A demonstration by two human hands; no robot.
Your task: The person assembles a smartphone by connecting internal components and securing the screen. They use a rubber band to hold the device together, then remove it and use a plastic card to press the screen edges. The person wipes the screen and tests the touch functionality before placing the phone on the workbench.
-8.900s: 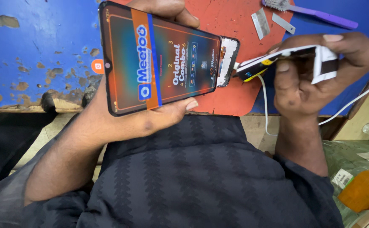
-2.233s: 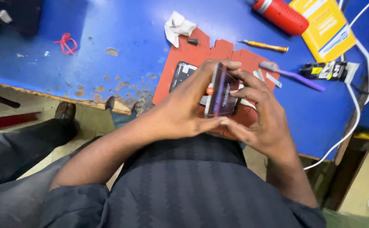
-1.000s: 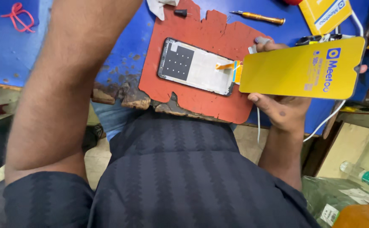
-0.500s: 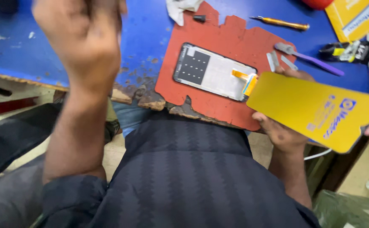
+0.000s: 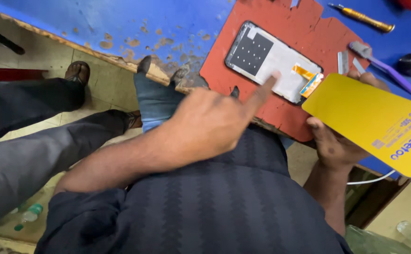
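Note:
A phone display panel (image 5: 271, 61) lies back side up on a worn red mat (image 5: 304, 28), with an orange flex cable (image 5: 309, 80) at its right end. My left hand (image 5: 215, 122) reaches over the mat's near edge, index finger stretched out and touching the panel's back, the other fingers curled. My right hand (image 5: 332, 146) grips a flat yellow sleeve (image 5: 379, 122) by its lower left edge, holding it tilted just right of the panel.
The blue workbench (image 5: 121, 23) has a chipped front edge. A yellow-handled screwdriver (image 5: 363, 18), a purple-handled tool (image 5: 384, 68) and small metal blades (image 5: 344, 61) lie beyond the mat. A white cable (image 5: 370, 178) hangs at the right. Plastic bottles (image 5: 29, 214) lie on the floor.
My left hand has come down from raised at the left and now points onto the panel. The yellow sleeve stays in my right hand, a little closer to the panel.

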